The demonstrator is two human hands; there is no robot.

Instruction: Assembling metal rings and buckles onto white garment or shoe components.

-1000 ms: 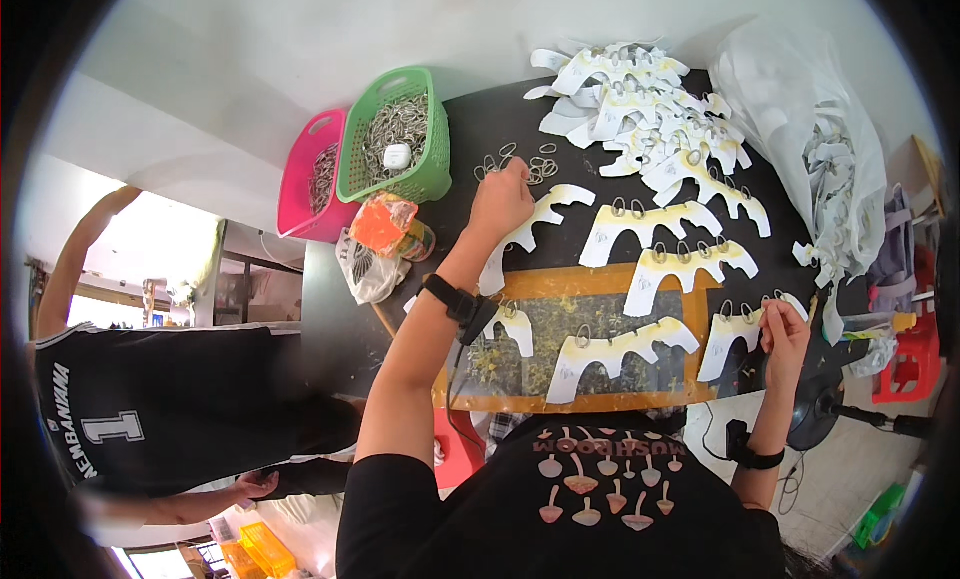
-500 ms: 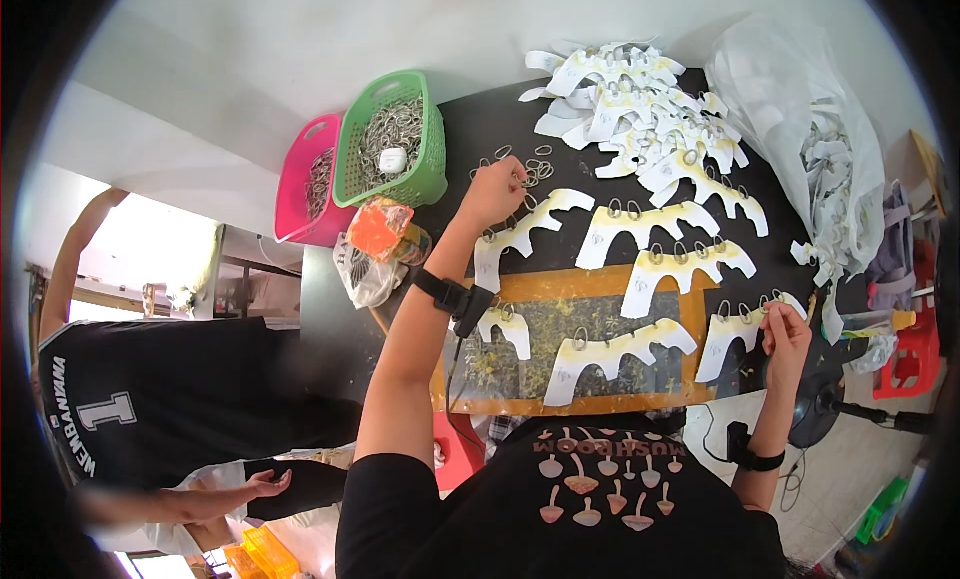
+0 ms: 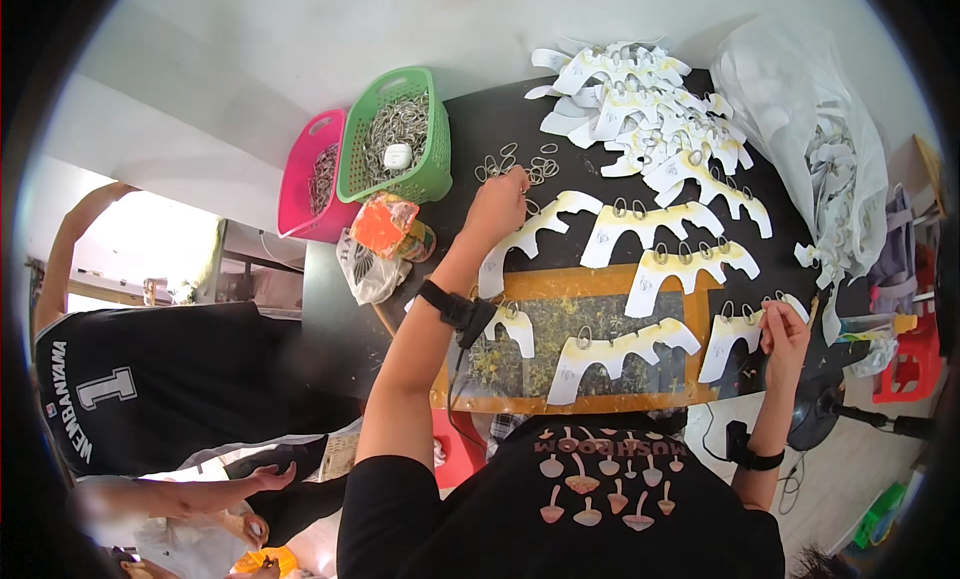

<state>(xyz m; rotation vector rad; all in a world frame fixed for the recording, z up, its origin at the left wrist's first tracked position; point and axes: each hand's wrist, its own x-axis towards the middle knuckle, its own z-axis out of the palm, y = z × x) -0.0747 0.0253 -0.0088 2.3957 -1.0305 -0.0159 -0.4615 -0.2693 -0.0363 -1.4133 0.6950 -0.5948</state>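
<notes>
Metal rings, loose on dark table, just at fingertips of left hand. Fingers bunched narrow, tips hidden; cannot tell whether pinching a ring. Arm stretched long, probably because of rings lying so far out.

Right hand well apart, near table's right side. Thumb and fingers narrow at upper edge of white scalloped piece, likely to steady it; cannot tell whether gripping or only touching. More rings along its yellow-tinted edge; too small to tell how fixed.

Between hands: second piece, one ring toward left end, lying over taped panel. Other pieces beyond, mostly spread apart, presumably for access to edges.

Farther out: heaped stack at far side, probably to leave working room. Beside it on right, plastic bag with more white pieces inside.

Left of loose rings: green basket beside pink basket, both with rings, likely placed for left-hand reach. White case atop rings in green one. Orange-topped container just in front. Outermost left: co-worker in dark jersey.
</notes>
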